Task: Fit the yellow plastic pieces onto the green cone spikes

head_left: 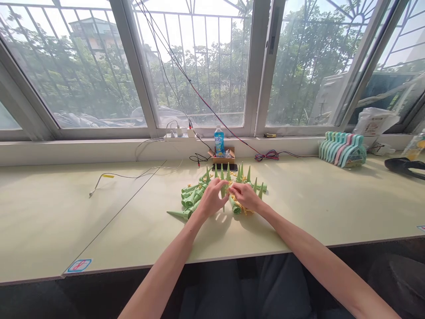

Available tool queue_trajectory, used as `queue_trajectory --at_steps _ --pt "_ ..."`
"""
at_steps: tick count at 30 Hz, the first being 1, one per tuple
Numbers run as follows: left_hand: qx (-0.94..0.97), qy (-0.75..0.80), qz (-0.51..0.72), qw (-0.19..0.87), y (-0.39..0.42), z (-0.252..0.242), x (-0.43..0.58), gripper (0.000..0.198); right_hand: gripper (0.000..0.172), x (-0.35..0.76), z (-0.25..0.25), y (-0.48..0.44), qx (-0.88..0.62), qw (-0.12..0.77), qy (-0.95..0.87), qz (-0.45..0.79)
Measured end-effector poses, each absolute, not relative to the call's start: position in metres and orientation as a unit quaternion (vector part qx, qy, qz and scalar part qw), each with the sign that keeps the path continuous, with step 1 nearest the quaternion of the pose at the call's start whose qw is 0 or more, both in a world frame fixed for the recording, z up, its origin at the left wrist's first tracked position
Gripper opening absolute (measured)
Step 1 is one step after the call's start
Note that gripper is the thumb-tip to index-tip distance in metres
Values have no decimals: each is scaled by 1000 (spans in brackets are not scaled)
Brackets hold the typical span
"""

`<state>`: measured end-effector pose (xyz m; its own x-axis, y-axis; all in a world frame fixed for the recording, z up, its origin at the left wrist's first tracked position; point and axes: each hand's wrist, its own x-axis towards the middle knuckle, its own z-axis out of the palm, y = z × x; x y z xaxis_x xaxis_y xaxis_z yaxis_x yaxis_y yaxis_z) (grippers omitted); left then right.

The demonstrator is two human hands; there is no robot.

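Observation:
My left hand is closed around a green plastic spike, whose tapered tip points down toward the table. Right beside it, the fingers of my right hand are pinched together at the spike's upper end. Whatever is between them is too small and covered to make out. Left of my hands lies a heap of green spikes, with several more standing upright in a row behind. Under my right hand are a lying green spike and small yellow pieces.
A blue-labelled bottle stands by a small cardboard box, with a dark phone in front. Light-coloured hangers stand at right. A white cable crosses the table at left; a coiled cable lies near the sill.

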<state>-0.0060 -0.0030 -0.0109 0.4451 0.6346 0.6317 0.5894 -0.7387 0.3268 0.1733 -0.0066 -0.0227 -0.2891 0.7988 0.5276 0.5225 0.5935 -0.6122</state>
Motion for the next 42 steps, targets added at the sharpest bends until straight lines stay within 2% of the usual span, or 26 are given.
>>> queue_trajectory --at_steps 5,9,35,42 --pt "844 364 392 29 -4 -10 -5 23 19 173 -20 -10 -422 422 -780 189" --pt "845 358 397 27 -5 -10 -5 22 15 173 -20 -11 -412 426 -781 198" --pt "848 352 395 18 -7 -12 -2 24 34 175 -22 -10 -415 421 -790 163" --pt "843 354 404 18 -5 -12 -2 21 23 175 -22 -11 -413 431 -782 180"
